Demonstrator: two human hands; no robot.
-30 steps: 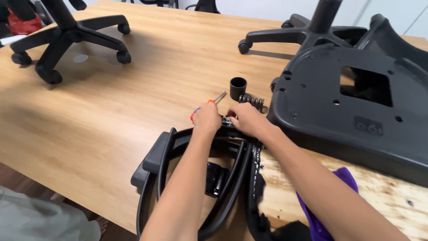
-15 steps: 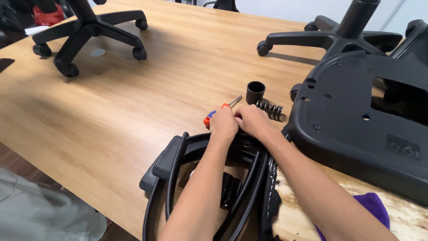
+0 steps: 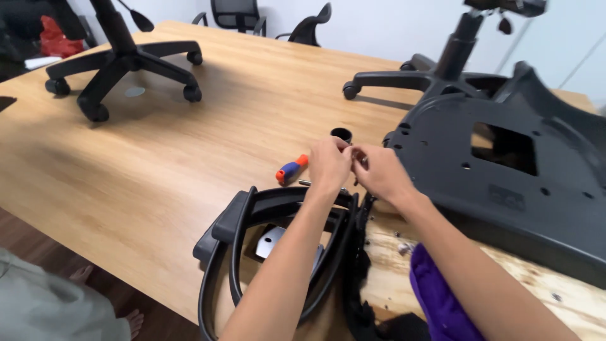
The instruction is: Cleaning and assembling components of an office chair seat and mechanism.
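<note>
Left hand point(image 3: 328, 165): fingers curled and pinched together at the tips, meeting the right hand over the top of the armrest; whatever small part sits between the fingertips is too hidden to name.
Right hand point(image 3: 380, 172): fingers bent inward, tips touching those of the left hand; I cannot tell what it grips.
Armrest point(image 3: 265, 252): black plastic loop, smooth and curved, with a padded block at its 9 o'clock side; it lies flat at the table's near edge, under both forearms, at 6 o'clock from the hands.
Bracket point(image 3: 270, 242): flat grey metal plate, seen through the armrest's loop.
Screwdriver point(image 3: 290, 169): stubby, with an orange and blue handle and a thin metal shaft; it lies on the table just at 9 o'clock of the left hand, not touched.
Cup point(image 3: 341, 134): small black cylinder, open at the top, upright at 12 o'clock of the hands.
Seat pan point(image 3: 505, 170): broad black moulded plastic shell, matt, with a square cut-out and small holes; it lies at 3 o'clock of the hands.
Chair bases point(image 3: 120, 60): black, star-shaped, on castors, one at 10 o'clock and one at 1 o'clock, both standing on the table.
Cloth point(image 3: 442, 303): purple, soft, bunched at 5 o'clock beside the right forearm.
Table point(image 3: 189, 139): pale wood, smooth grain, rougher and speckled near the cloth.
</note>
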